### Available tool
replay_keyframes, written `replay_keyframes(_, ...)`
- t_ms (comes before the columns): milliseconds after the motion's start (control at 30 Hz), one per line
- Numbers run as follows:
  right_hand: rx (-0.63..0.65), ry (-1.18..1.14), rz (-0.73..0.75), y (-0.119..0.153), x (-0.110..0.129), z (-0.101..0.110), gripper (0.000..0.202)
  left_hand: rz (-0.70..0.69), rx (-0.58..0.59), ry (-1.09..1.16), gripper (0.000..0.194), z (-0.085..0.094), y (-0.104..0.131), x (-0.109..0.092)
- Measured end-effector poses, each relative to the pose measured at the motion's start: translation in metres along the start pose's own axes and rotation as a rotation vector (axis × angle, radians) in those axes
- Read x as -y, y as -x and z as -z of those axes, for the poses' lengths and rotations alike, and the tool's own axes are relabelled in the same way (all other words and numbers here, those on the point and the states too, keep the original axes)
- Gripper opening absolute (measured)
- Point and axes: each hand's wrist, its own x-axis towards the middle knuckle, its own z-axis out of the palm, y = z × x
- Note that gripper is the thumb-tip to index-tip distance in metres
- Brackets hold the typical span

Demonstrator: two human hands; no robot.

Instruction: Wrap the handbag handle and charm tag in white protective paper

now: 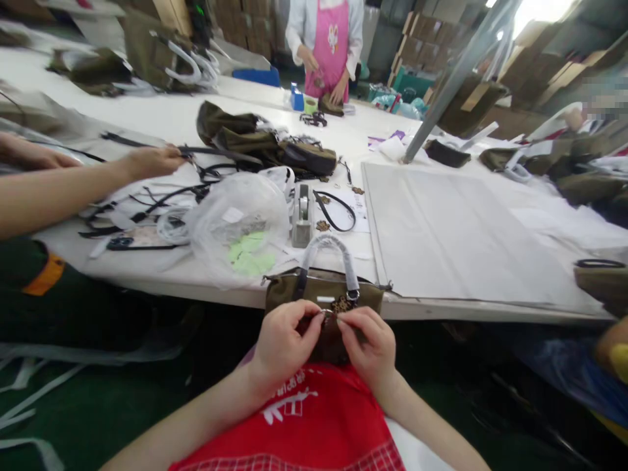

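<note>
- Head view: the person's left hand (284,343) and right hand (366,347) are close together in front of the body, just below the edge of the white table (441,229).
- Both hands pinch with thumb and fingertips a small metal ornament (338,306) at the front of an olive handbag (324,297). The fingertips almost touch each other there, so both hands are closed in a fine grip on this small part.
- The handbag hangs against the table edge, partly over the person's lap, above a red apron (304,418). Its handle (330,258), wrapped in white foam, stands upright in an arch over the table edge.
- On the table just behind the bag stands a grey tape dispenser (301,216). Left of it lies a clear plastic bag (240,226) with light green pieces inside.
- A black strap (336,209) lies in a loop to the right of the dispenser, on a paper.
- At the left, a co-worker's hand (152,160) is closed around a long black strap over a tangle of more straps.
- More olive bags (269,140) are piled in the middle of the table.
- A large sheet of white paper (456,229) covers the right part of the table.
- At the far side another person in a pink apron (330,46) stands, hands on small items; what they grip I cannot tell.
</note>
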Motion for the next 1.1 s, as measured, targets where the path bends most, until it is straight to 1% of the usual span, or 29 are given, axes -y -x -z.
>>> replay_keyframes(67,0.103,-0.003,0.033,0.000,-0.001,-0.002,0.018,-0.001,-0.011,-0.005,0.010,-0.001,0.003,-0.001)
replay_keyframes(133,0.177,-0.023,0.019,0.001,-0.005,-0.007,0.021,-0.068,-0.020,-0.008,0.010,-0.003,0.005,-0.001)
replay_keyframes(200,0.188,-0.060,0.016,0.002,-0.014,-0.012,0.022,-0.189,-0.008,-0.012,0.014,-0.005,0.007,0.000)
replay_keyframes(267,0.173,-0.102,0.030,0.003,-0.025,-0.016,0.022,-0.317,0.051,0.008,0.018,-0.004,0.006,0.000)
replay_keyframes(300,0.172,-0.124,0.028,0.003,-0.030,-0.016,0.021,-0.360,0.080,0.033,0.020,-0.003,0.005,0.000)
replay_keyframes(333,0.179,-0.148,0.017,0.004,-0.035,-0.016,0.021,-0.378,0.097,0.062,0.022,-0.001,0.004,-0.001)
replay_keyframes(367,0.196,-0.177,-0.001,0.003,-0.038,-0.015,0.021,-0.369,0.096,0.086,0.022,0.000,0.002,-0.002)
replay_keyframes(433,0.264,-0.257,-0.041,0.002,-0.042,-0.012,0.022,-0.286,0.064,0.098,0.022,0.004,-0.001,-0.003)
replay_keyframes(500,0.364,-0.361,-0.079,0.000,-0.040,-0.009,0.028,-0.193,0.077,0.079,0.025,0.008,-0.006,-0.003)
replay_keyframes(567,0.461,-0.459,-0.128,-0.002,-0.036,-0.006,0.035,-0.139,0.167,0.087,0.022,0.012,-0.010,-0.004)
replay_keyframes(600,0.492,-0.500,-0.164,-0.003,-0.035,-0.006,0.037,-0.124,0.218,0.101,0.017,0.014,-0.011,-0.005)
replay_keyframes(667,0.525,-0.584,-0.266,-0.001,-0.033,-0.007,0.039,-0.091,0.282,0.122,0.007,0.018,-0.014,-0.005)
replay_keyframes(733,0.556,-0.722,-0.406,0.002,-0.033,-0.009,0.040,-0.051,0.300,0.130,0.009,0.020,-0.016,-0.004)
replay_keyframes(800,0.594,-0.913,-0.563,0.006,-0.033,-0.011,0.039,-0.010,0.308,0.134,0.010,0.020,-0.018,-0.002)
replay_keyframes(867,0.606,-1.072,-0.681,0.008,-0.030,-0.013,0.036,0.027,0.313,0.143,0.010,0.018,-0.019,-0.001)
replay_keyframes(933,0.585,-1.157,-0.729,0.009,-0.024,-0.013,0.032,0.083,0.302,0.196,0.013,0.015,-0.018,-0.001)
replay_keyframes(1000,0.528,-1.215,-0.726,0.006,-0.019,-0.013,0.030,0.177,0.334,0.352,0.018,0.011,-0.017,-0.001)
replay_keyframes(1100,0.417,-1.303,-0.727,0.001,-0.016,-0.014,0.028,0.322,0.451,0.679,0.024,0.006,-0.018,0.000)
